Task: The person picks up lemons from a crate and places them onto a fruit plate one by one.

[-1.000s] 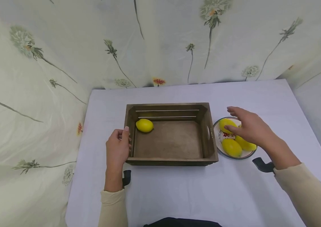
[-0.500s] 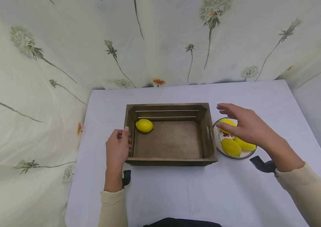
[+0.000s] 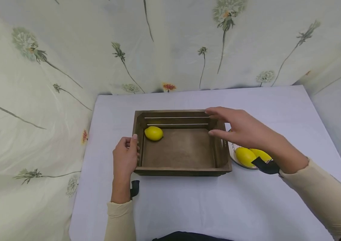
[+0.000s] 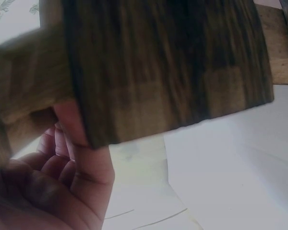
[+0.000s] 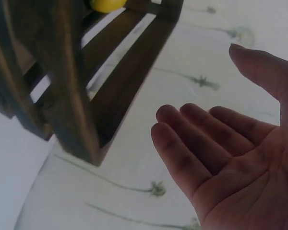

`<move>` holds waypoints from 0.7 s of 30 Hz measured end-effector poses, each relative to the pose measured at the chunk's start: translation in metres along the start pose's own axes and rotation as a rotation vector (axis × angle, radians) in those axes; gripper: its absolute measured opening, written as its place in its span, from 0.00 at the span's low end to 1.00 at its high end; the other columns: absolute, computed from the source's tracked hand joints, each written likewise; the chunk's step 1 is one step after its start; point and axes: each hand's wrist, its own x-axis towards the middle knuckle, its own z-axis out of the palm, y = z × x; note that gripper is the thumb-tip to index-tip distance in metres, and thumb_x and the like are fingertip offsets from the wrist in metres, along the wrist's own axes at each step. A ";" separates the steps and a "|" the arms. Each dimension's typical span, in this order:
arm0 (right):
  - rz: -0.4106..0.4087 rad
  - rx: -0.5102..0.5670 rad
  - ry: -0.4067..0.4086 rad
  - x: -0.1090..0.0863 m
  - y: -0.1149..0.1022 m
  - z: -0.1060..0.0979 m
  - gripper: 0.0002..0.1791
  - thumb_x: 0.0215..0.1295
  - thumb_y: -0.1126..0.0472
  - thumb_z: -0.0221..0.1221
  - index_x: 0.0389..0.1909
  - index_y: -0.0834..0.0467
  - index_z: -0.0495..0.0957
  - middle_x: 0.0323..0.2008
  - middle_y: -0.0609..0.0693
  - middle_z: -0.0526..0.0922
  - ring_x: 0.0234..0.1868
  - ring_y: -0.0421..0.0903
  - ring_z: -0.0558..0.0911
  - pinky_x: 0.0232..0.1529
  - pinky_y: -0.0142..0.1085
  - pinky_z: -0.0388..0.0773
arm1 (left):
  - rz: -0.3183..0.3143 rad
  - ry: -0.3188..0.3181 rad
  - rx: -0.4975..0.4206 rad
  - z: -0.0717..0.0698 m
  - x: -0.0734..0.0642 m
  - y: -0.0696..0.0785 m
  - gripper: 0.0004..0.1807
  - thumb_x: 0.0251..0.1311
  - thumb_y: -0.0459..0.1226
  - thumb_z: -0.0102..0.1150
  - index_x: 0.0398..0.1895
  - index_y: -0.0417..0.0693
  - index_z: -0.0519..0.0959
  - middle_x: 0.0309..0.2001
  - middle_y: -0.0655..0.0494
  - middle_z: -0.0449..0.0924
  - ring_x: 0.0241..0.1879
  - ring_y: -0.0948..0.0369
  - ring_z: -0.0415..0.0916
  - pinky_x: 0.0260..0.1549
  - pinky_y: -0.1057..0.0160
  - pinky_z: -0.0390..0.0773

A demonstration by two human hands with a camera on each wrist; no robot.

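A brown wooden crate (image 3: 182,147) stands in the middle of the table, with one yellow lemon (image 3: 153,133) inside at its back left. My left hand (image 3: 125,155) grips the crate's left side; in the left wrist view its fingers (image 4: 91,167) curl in at a wooden slat (image 4: 173,72). Over the crate's right end hovers my right hand (image 3: 239,129), palm bare, fingers extended and thumb spread, as the right wrist view shows. Beneath the right forearm, a rimmed plate (image 3: 233,150) holds lemons (image 3: 245,156), partly hidden by the hand.
A white cloth covers the table (image 3: 170,207), whose back edge meets a curtain (image 3: 170,43) printed with dandelions. More of this curtain hangs on the left and right. A dark wrist mount (image 3: 266,166) sits on the right wrist, close above the plate.
My right hand has moved left from above the plate to above the crate's right end, its fingers staying spread. The left hand, the crate and the lemon in it have stayed put.
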 end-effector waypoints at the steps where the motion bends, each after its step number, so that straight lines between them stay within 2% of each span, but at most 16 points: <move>1: -0.016 -0.003 -0.006 0.004 -0.003 0.001 0.36 0.71 0.51 0.68 0.76 0.53 0.67 0.67 0.50 0.78 0.64 0.52 0.80 0.54 0.51 0.81 | -0.002 -0.001 -0.001 0.000 0.000 0.000 0.26 0.78 0.59 0.48 0.50 0.45 0.78 0.36 0.48 0.82 0.31 0.51 0.80 0.25 0.58 0.80; 6: -0.082 -0.017 -0.056 0.027 -0.014 0.010 0.36 0.72 0.52 0.68 0.76 0.56 0.67 0.69 0.53 0.77 0.64 0.54 0.80 0.63 0.54 0.76 | -0.013 -0.003 -0.001 -0.002 0.000 0.002 0.26 0.78 0.58 0.49 0.50 0.45 0.78 0.37 0.48 0.82 0.31 0.51 0.80 0.25 0.58 0.80; 14: -0.170 -0.069 -0.159 0.068 -0.017 0.037 0.38 0.70 0.53 0.68 0.76 0.62 0.66 0.72 0.56 0.73 0.68 0.55 0.77 0.67 0.52 0.72 | -0.037 -0.006 0.017 -0.002 0.000 -0.002 0.27 0.78 0.59 0.47 0.51 0.45 0.78 0.38 0.47 0.83 0.33 0.53 0.80 0.28 0.58 0.80; 21: -0.176 -0.075 -0.232 0.093 -0.020 0.060 0.40 0.70 0.52 0.68 0.77 0.62 0.65 0.73 0.57 0.72 0.68 0.56 0.76 0.67 0.51 0.72 | -0.024 -0.012 0.007 -0.001 0.002 -0.002 0.28 0.78 0.60 0.48 0.51 0.45 0.78 0.37 0.48 0.82 0.32 0.52 0.80 0.29 0.57 0.80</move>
